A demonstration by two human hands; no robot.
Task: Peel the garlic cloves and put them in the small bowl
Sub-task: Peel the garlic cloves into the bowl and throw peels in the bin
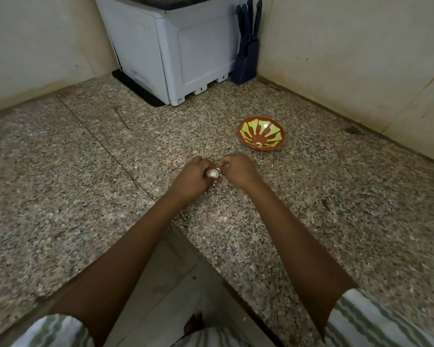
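My left hand (192,177) grips a whitish garlic bulb (212,173) just above the speckled granite counter (85,171). My right hand (238,169) is closed beside it, its fingertips pinching a bit of papery skin at the bulb's right side. The small bowl (261,135), red-brown with a yellow-green sunburst pattern, stands on the counter beyond and to the right of my hands. A small pale piece lies at its bottom. Flakes of skin lie under my hands.
A white appliance (171,51) on a black mat stands in the far corner, with a dark blue knife block (247,46) to its right. Tiled walls close off the left and right sides. The counter's front edge runs diagonally below my forearms.
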